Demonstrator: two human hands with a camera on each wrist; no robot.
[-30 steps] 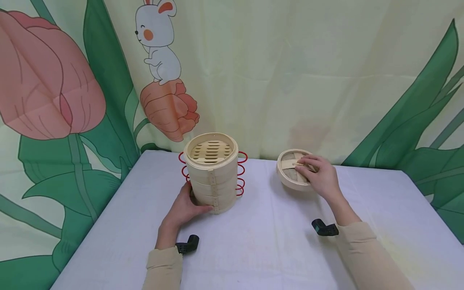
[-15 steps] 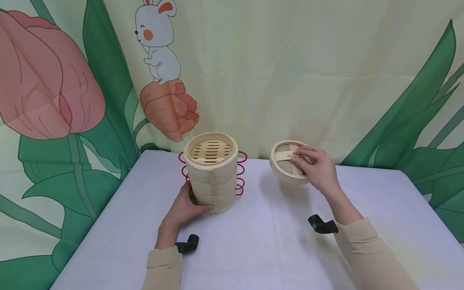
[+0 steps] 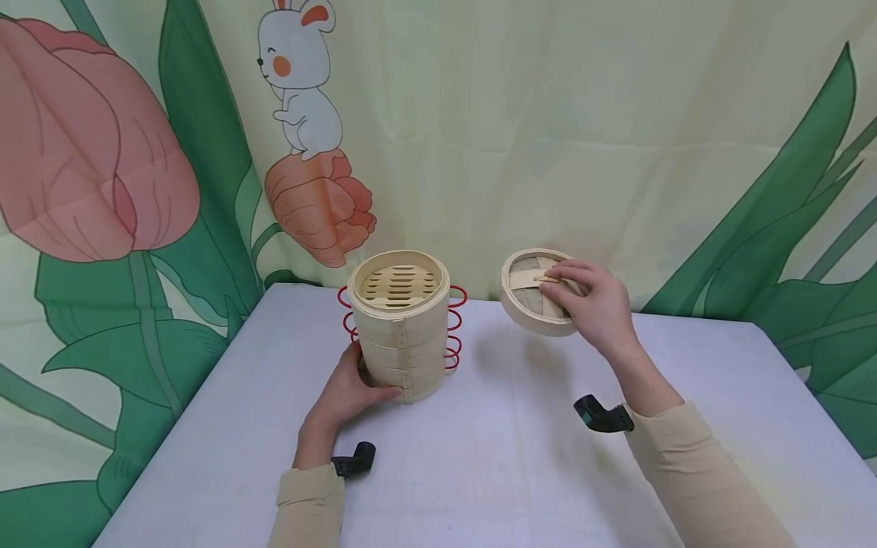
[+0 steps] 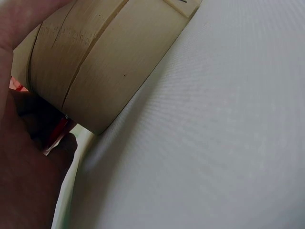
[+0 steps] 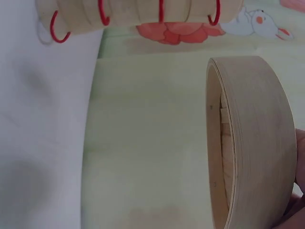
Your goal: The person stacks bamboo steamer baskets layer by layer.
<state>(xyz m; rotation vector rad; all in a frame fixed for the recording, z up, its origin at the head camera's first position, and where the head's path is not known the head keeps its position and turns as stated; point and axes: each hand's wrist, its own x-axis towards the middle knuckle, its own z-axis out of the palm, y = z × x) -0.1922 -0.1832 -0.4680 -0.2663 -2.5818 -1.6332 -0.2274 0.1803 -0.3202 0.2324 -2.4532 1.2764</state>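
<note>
A stack of bamboo steamer baskets stands upright on the table in the head view, its slatted top tier uncovered. Red loops stick out from both its sides. My left hand holds the stack low on its left, thumb across the front; the other fingers are mostly hidden. To the right of the stack, my right hand pinches the small handle of the round bamboo lid. The lid hangs above the table, tilted and apart from the stack. In the right wrist view the lid shows its side wall and part of its underside.
A white cloth covers the table. Behind its far edge hangs a printed curtain with a rabbit, tulips and leaves. A black wrist camera sits at the left wrist, another black camera at the right.
My right hand has raised the lid off the table and carried it left towards the stack. The left hand and the steamer stack stay where they were.
</note>
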